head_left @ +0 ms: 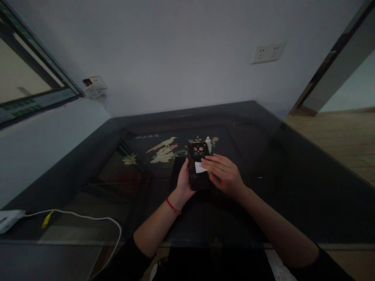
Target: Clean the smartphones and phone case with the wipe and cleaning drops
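A dark smartphone (pixel 193 180) is held up over the table, its back with a round camera cluster facing me. My left hand (pixel 184 179) grips it along the left edge and underside. Against the phone's back, just below the cameras, my right hand (pixel 224 173) presses a small white wipe (pixel 199 167) under its fingertips. Behind the phone's upper right corner stands a small clear bottle (pixel 208 143) with a white cap. Something flat and dark (pixel 175 171) lies on the table left of the phone, partly hidden by my left hand.
The glossy black table (pixel 252 128) carries a bird-and-flower picture (pixel 164 150). A white power strip (pixel 10 220) with a white cable (pixel 88 216) and yellow tag lies at the left. Wall sockets (pixel 268 52) are above; a window (pixel 29 66) is at left.
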Demonstrator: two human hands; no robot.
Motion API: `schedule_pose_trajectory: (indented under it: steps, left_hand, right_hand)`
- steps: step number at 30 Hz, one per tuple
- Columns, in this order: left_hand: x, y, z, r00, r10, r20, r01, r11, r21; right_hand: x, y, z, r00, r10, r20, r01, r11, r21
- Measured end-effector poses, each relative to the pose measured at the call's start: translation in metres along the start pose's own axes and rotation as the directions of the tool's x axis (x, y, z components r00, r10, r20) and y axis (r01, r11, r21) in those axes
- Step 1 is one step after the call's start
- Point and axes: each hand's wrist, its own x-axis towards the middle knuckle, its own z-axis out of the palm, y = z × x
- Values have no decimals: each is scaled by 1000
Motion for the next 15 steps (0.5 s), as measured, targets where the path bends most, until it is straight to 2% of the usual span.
schedule_pose_trajectory:
  steps: [4,7,11,15]
  left_hand:
    - [-5,-13,0,994,-109,-18,108,993,-47]
    - [-6,-14,-1,994,-104,-24,103,993,-49]
    - [-1,-8,-4,1000,-28,-6,28,1000,12]
    - [4,-1,-6,995,8,100,-13,999,51]
  right_hand:
    - [-1,0,5,998,-5,58,8,999,-48]
    - [-2,0,8,994,-17,106,20,1000,-24]
    - [-1,-3,8,979,-88,182,69,992,104]
    - [1,-9,3,961,-176,215,102,943,316]
